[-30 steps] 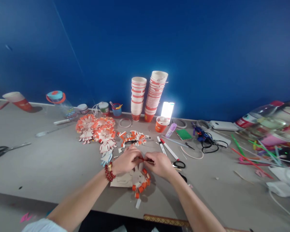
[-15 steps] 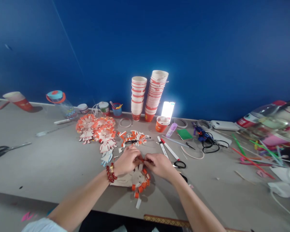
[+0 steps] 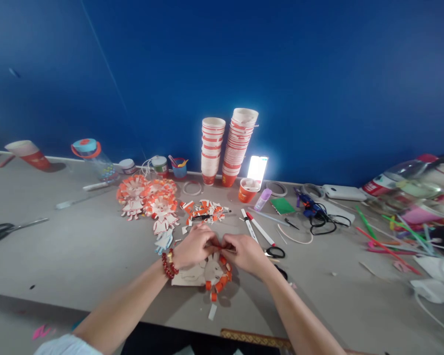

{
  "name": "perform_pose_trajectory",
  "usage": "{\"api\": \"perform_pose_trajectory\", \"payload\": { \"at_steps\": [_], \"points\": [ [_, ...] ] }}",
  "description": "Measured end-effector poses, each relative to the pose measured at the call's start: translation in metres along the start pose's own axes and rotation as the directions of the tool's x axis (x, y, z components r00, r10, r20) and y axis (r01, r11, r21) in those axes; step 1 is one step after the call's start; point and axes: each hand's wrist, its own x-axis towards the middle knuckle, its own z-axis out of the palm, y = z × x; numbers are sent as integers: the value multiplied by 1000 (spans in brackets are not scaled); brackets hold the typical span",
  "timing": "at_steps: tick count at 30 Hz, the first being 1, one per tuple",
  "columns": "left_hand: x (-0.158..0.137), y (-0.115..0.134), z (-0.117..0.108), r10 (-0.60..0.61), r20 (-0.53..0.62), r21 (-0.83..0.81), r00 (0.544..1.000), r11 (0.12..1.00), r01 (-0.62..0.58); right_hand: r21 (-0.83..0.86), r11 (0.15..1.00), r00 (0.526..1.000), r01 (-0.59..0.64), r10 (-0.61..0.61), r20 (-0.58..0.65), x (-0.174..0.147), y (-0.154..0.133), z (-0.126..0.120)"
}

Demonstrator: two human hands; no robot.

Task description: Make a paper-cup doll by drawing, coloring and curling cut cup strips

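Both hands meet at the upper edge of a paper cutout (image 3: 215,271), a round face drawn on white paper with curled orange strips around its rim. My left hand (image 3: 197,245), with a beaded bracelet at the wrist, pinches the cutout's edge with thumb and forefinger. Facing it, my right hand (image 3: 243,250) is closed in a pinch on the same edge, fingertips nearly touching the left ones. The fingers hide the strip between them. A drawn white paper part (image 3: 188,276) extends left beneath my left wrist. Below the cutout lies a small white strip (image 3: 212,311).
Finished-looking orange-fringed paper figures (image 3: 148,197) lie left, beside orange scraps (image 3: 207,211). Two paper cup stacks (image 3: 212,153) stand by the blue wall near a lit phone (image 3: 258,168). Markers (image 3: 259,229) and black-handled scissors (image 3: 276,252) are close to my right hand. Pipe cleaners (image 3: 388,241) clutter the right.
The cutout has shifted slightly right and turned a little under my fingers. Both hands keep their pinch, with fingertips drawn slightly closer together.
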Motion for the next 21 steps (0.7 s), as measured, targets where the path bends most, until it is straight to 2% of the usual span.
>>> {"api": "perform_pose_trajectory", "payload": {
  "at_steps": [9, 16, 21],
  "points": [
    [-1, 2, 1, -8, -6, 14, 1000, 1000, 8, -12, 999, 996, -33, 34, 85, 1, 3, 1],
    [0, 1, 0, 31, -16, 20, 999, 999, -30, 88, 996, 999, -25, 21, 49, 3, 6, 2],
    [-1, 2, -4, 92, -31, 113, 995, 990, -88, 158, 987, 999, -43, 39, 31, 3, 7, 1]
  ]
}}
